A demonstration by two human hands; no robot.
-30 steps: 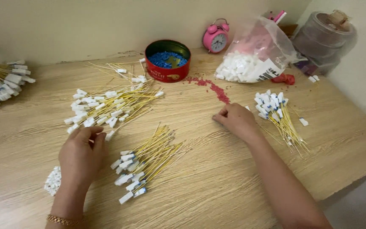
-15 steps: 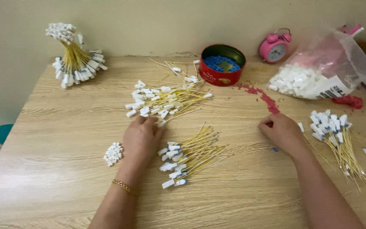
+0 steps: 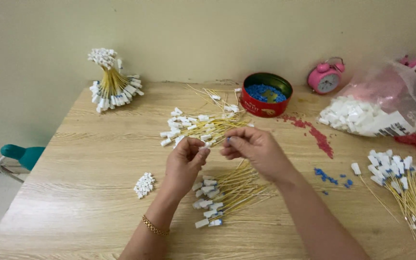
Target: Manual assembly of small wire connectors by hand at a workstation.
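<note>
A white-capped yellow wire [image 3: 207, 144] is pinched between the left hand [image 3: 185, 162] and right hand [image 3: 255, 150], above a wire pile [image 3: 225, 192].

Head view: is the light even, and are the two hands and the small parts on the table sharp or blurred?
Head view: the light is soft and even, with only faint shadows under the left hand and right hand; no glare on the wooden table; the hands are slightly soft, the tiny piece between the fingertips is too small to make out; the red tin and pink alarm clock look reasonably sharp.
</note>
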